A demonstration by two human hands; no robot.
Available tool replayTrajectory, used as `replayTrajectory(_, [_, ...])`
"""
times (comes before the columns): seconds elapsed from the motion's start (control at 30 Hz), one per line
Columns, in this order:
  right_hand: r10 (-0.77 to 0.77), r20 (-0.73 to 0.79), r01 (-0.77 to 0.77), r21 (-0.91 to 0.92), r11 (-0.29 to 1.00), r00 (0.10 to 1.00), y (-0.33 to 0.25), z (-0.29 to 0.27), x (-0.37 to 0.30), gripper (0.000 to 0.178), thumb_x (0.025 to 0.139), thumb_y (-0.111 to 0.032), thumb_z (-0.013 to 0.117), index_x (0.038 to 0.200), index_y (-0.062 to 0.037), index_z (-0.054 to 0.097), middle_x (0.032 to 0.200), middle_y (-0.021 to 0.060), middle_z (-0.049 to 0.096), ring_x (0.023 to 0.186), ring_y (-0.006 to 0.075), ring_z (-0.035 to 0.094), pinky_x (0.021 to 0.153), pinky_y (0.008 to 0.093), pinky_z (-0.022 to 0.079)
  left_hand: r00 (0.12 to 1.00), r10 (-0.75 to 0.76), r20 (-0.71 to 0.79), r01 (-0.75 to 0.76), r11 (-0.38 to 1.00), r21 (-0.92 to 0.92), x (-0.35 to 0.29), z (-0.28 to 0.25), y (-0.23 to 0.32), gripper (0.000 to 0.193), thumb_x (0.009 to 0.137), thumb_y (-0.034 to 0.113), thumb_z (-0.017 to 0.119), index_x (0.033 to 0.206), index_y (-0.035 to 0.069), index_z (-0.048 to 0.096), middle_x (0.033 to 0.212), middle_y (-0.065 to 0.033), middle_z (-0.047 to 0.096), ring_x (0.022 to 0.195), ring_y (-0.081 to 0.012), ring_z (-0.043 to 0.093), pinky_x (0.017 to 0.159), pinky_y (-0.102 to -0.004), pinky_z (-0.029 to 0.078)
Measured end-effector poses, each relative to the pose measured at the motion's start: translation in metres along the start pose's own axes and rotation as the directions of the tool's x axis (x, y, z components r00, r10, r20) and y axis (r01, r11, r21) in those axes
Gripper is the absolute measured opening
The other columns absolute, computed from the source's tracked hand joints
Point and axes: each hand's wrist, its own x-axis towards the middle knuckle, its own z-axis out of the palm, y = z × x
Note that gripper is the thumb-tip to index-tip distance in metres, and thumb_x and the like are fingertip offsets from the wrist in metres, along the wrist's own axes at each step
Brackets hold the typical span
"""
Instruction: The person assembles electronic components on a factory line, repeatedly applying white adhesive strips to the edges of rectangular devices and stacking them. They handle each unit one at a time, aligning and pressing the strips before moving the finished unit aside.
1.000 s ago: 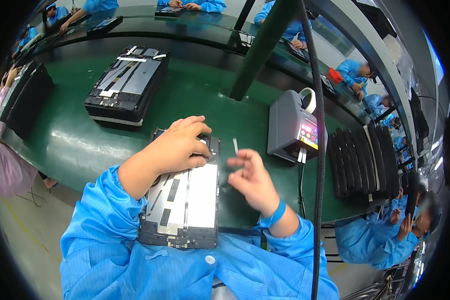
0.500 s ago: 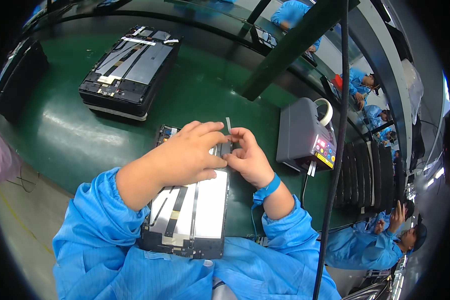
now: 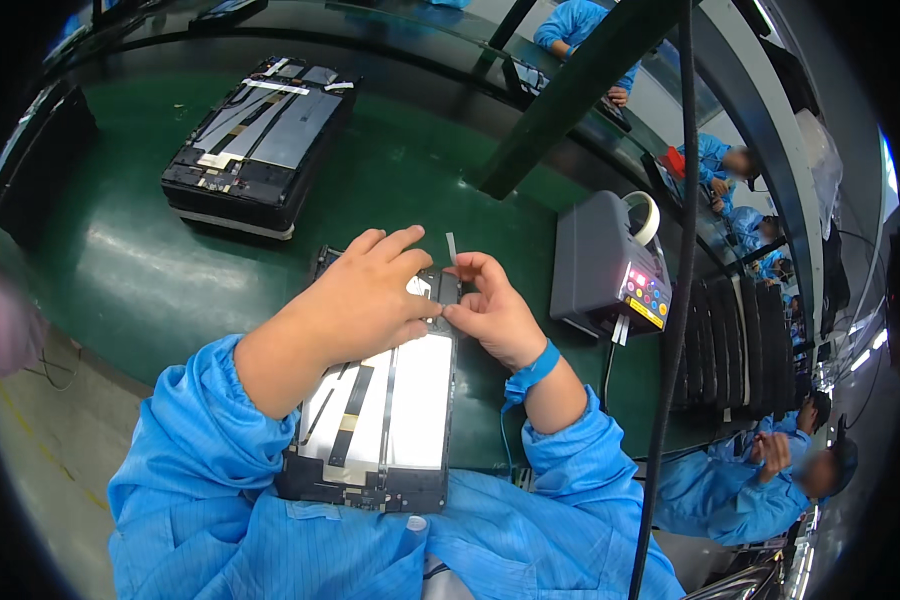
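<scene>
An opened tablet (image 3: pixel 417 400) with a silvery-white inner panel and dark flat cables lies before me, its lower end close to my body. My left hand (image 3: pixel 370 295) rests over the upper part, fingers spread, with one fingertip pressing near the top right corner. At that same corner is my right hand (image 3: pixel 490 310), thumb and fingers curled at the edge. A short pale strip of tape (image 3: pixel 451 247) sticks up from its index fingertip; the exact grip is partly hidden. A blue wrist strap (image 3: pixel 533 373) with a cord circles my right wrist.
A stack of opened tablets (image 3: pixel 255 140) stands at the far left on the green table (image 3: pixel 120 270). To the right are a grey tape dispenser (image 3: pixel 595 265) and a row of black panels (image 3: pixel 730 350). A black cable (image 3: pixel 682 250) hangs in front. Co-workers in blue sit beyond.
My left hand's fingers have lifted and spread slightly, uncovering a bit more of the tablet's upper right. My right hand and the tape strip have shifted a little left.
</scene>
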Motion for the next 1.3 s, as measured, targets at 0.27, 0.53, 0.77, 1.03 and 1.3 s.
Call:
replayTrajectory(0.27, [0.041, -0.029, -0.041, -0.005, 0.999, 0.999, -0.002, 0.003, -0.002, 0.056, 0.077, 0.003, 0.062, 0.126, -0.0019, 0.036, 0.12, 0.0113, 0.045, 0.072, 0.0063, 0.051, 0.065, 0.0211, 0.045, 0.996, 0.092, 0.003, -0.091, 0.991, -0.093, -0.001, -0.002, -0.004, 0.02, 0.068, 0.023, 0.074, 0.087, 0.016, 0.075, 0.112, -0.0094, 0.058, 0.125, -0.0332, 0.042, 0.101, -0.0502, 0.034])
replayTrajectory(0.53, [0.061, -0.043, -0.059, 0.04, 0.997, 0.997, -0.001, 0.004, -0.002, 0.057, 0.076, 0.004, 0.061, 0.127, -0.0013, 0.036, 0.123, 0.0132, 0.044, 0.072, 0.006, 0.051, 0.064, 0.0212, 0.046, 0.996, 0.078, 0.05, -0.082, 0.993, 0.089, 0.001, -0.005, 0.001, 0.025, 0.075, 0.03, 0.07, 0.096, 0.019, 0.074, 0.119, -0.009, 0.056, 0.129, -0.0309, 0.039, 0.105, -0.0512, 0.03])
replayTrajectory(0.77, [0.019, -0.042, -0.016, 0.081, 0.997, 0.999, 0.003, 0.002, 0.0, 0.055, 0.076, 0.003, 0.063, 0.125, 0.0015, 0.037, 0.124, 0.0159, 0.045, 0.068, 0.0052, 0.053, 0.058, 0.0201, 0.046, 0.991, 0.072, 0.114, -0.076, 0.997, 0.034, -0.001, -0.001, 0.002, 0.04, 0.071, 0.032, 0.073, 0.105, 0.013, 0.07, 0.126, -0.0102, 0.053, 0.131, -0.0322, 0.036, 0.105, -0.0511, 0.031])
replayTrajectory(1.03, [-0.044, -0.14, 0.044, -0.006, 0.999, 0.989, 0.0, 0.0, -0.006, 0.049, 0.076, -0.001, 0.066, 0.12, -0.0022, 0.044, 0.119, 0.0115, 0.046, 0.067, 0.0053, 0.053, 0.058, 0.0206, 0.046, 0.988, 0.047, 0.148, -0.047, 0.999, -0.006, -0.005, 0.001, 0.002, 0.045, 0.072, 0.032, 0.073, 0.11, 0.01, 0.067, 0.128, -0.0109, 0.051, 0.134, -0.0334, 0.032, 0.107, -0.0514, 0.029])
replayTrajectory(1.3, [-0.11, 0.309, 0.297, -0.664, 0.687, 0.945, -0.042, -0.01, -0.004, 0.009, 0.083, -0.012, 0.06, 0.083, -0.0036, 0.06, 0.077, 0.0098, 0.057, 0.074, 0.0238, 0.056, 0.065, 0.0346, 0.045, 0.986, -0.004, 0.165, 0.018, 0.996, -0.088, -0.004, 0.004, -0.004, 0.04, 0.074, 0.029, 0.072, 0.11, 0.013, 0.068, 0.131, -0.0145, 0.049, 0.136, -0.0362, 0.029, 0.109, -0.0538, 0.025])
